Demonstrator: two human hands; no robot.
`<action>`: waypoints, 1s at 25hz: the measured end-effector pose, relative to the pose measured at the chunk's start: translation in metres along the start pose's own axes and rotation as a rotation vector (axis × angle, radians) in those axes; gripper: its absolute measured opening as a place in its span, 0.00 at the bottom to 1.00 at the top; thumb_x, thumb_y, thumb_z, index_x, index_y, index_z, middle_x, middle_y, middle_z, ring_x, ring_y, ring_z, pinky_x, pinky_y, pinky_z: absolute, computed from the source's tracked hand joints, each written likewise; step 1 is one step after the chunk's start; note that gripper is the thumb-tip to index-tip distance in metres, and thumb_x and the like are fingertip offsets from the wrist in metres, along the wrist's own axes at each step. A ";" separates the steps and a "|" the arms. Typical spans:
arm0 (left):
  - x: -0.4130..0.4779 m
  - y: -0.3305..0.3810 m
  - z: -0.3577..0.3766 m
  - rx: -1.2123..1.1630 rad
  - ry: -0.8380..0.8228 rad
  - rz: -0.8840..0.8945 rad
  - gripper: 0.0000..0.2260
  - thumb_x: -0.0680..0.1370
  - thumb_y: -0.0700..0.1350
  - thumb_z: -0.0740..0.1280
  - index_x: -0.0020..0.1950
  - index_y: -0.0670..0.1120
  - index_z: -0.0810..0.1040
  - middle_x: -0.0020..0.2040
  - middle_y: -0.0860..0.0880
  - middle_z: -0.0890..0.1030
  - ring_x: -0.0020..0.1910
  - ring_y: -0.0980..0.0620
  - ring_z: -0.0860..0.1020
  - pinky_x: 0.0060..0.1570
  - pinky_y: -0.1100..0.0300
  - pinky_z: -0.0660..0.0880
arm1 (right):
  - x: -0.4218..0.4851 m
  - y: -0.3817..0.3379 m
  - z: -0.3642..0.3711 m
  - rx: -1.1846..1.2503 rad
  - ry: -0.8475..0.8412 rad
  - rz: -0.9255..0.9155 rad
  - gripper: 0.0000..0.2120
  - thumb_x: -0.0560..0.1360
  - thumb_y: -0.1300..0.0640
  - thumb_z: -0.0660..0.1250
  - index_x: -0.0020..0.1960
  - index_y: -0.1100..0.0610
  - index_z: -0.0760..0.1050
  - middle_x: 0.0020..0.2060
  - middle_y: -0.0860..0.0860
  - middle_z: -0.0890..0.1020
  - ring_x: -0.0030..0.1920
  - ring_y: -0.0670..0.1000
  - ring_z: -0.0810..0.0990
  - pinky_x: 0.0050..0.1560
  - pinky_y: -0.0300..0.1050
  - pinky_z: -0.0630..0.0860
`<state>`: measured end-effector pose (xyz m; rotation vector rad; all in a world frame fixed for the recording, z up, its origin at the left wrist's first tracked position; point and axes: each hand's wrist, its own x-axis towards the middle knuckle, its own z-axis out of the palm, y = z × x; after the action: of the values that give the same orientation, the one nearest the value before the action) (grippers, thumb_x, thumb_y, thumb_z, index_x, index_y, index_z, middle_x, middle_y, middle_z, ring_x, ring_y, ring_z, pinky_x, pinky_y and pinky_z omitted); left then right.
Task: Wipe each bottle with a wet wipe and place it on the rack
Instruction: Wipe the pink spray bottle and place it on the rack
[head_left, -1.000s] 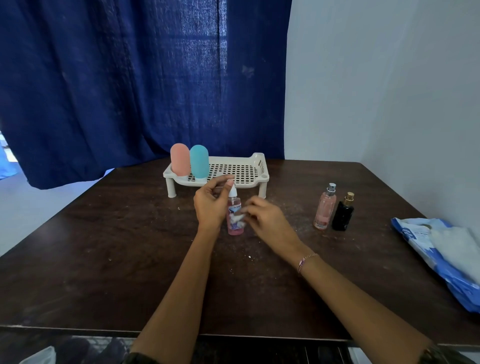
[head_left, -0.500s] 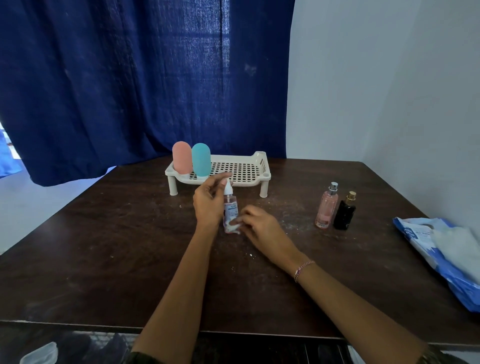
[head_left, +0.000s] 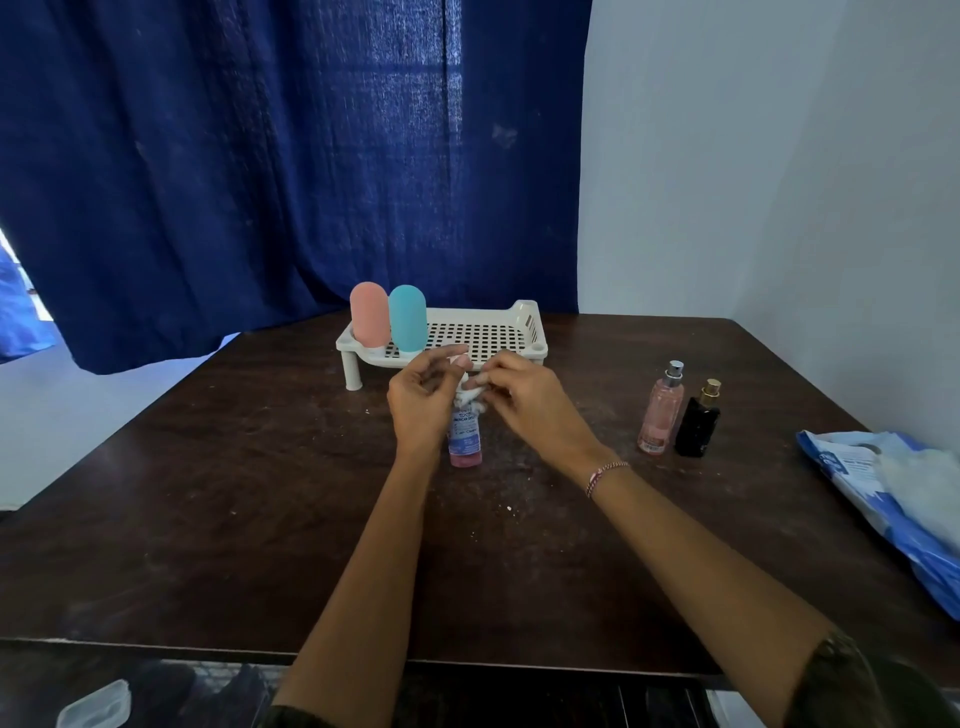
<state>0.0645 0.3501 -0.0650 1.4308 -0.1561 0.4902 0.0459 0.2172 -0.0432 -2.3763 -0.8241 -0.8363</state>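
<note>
One dark table (head_left: 208, 519), rack (head_left: 488, 332), blue curtain (head_left: 260, 156).

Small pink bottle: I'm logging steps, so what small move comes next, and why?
Probably rub the wet wipe round the neck of the bottle: the right hand pinches it there while the left hand steadies the bottle upright on the table, not yet on the rack.

White wipe (head_left: 468, 399) bunches atop the upright pink bottle (head_left: 466, 442).
</note>
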 end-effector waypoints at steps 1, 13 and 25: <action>0.000 0.001 -0.001 -0.005 0.005 -0.002 0.07 0.74 0.39 0.69 0.51 0.46 0.81 0.49 0.50 0.83 0.50 0.55 0.82 0.49 0.58 0.80 | -0.001 0.001 0.001 -0.004 -0.007 -0.004 0.10 0.70 0.67 0.69 0.51 0.62 0.80 0.47 0.55 0.80 0.48 0.50 0.78 0.52 0.39 0.73; 0.004 0.003 -0.003 0.016 0.008 -0.052 0.08 0.78 0.39 0.65 0.55 0.46 0.79 0.48 0.52 0.83 0.50 0.58 0.81 0.45 0.63 0.79 | -0.032 -0.004 0.008 0.031 -0.193 -0.039 0.08 0.70 0.64 0.70 0.50 0.61 0.80 0.45 0.53 0.78 0.45 0.45 0.75 0.50 0.32 0.70; 0.005 0.001 -0.005 -0.060 -0.082 -0.081 0.09 0.79 0.38 0.62 0.52 0.49 0.79 0.46 0.58 0.84 0.54 0.58 0.80 0.54 0.56 0.77 | -0.032 -0.006 0.014 0.003 -0.271 -0.031 0.09 0.70 0.70 0.66 0.48 0.61 0.79 0.47 0.55 0.79 0.45 0.49 0.76 0.50 0.45 0.77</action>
<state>0.0672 0.3557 -0.0628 1.3940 -0.1770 0.3581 0.0266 0.2177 -0.0731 -2.5145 -0.9670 -0.5298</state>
